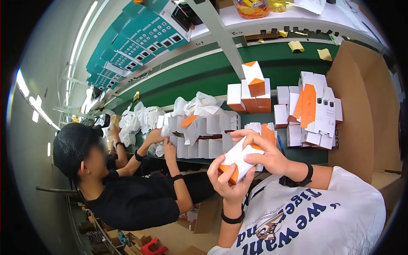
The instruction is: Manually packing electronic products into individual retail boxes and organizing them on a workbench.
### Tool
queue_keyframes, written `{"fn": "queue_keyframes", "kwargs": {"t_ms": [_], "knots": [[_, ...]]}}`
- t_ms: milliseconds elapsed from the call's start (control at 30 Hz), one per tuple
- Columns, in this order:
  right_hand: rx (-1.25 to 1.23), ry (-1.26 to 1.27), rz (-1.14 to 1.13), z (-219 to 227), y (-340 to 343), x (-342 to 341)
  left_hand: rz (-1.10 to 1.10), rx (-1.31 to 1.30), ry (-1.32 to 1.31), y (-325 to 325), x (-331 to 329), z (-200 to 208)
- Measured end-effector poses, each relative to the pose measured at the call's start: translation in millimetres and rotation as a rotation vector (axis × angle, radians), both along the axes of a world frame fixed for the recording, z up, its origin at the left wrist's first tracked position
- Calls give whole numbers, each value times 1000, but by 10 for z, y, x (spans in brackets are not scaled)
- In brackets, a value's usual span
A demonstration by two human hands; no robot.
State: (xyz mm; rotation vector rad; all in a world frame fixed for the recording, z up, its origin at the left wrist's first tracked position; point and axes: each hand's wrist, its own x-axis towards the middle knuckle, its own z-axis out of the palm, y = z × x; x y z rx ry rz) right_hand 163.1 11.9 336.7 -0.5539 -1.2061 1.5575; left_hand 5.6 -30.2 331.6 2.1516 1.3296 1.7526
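Observation:
A small white and orange cardboard box is held between my two hands in front of my chest. My left hand wraps its fingers round the lower left end. From the upper right, my right hand grips the other end, with the thumb pressed on a white face. Just beyond my hands, flat white and orange carton pieces lie on the green bench. To their left stand rows of upright white cartons, with a loose orange-tipped carton piece on top.
A stack of white and orange boxes stands ahead, another pile to the right. A large brown carton borders the right side. White plastic bags line the bench. At left, a co-worker in black reaches toward the cartons. A blue pen lies nearby.

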Motion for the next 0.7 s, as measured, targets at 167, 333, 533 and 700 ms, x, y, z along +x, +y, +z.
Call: {"fn": "queue_keyframes", "kwargs": {"t_ms": [167,333,533,700], "knots": [[92,38,42,-26,69,-26,82,-30,156,17,-101,21],[219,-53,42,-72,85,-111,56,-3,143,20,-153,95],[-79,82,-34,-71,62,-286,44,96,102,63,-238,2],[-26,-4,31,-135,159,-369,104,99,306,66,-364,-8]]}}
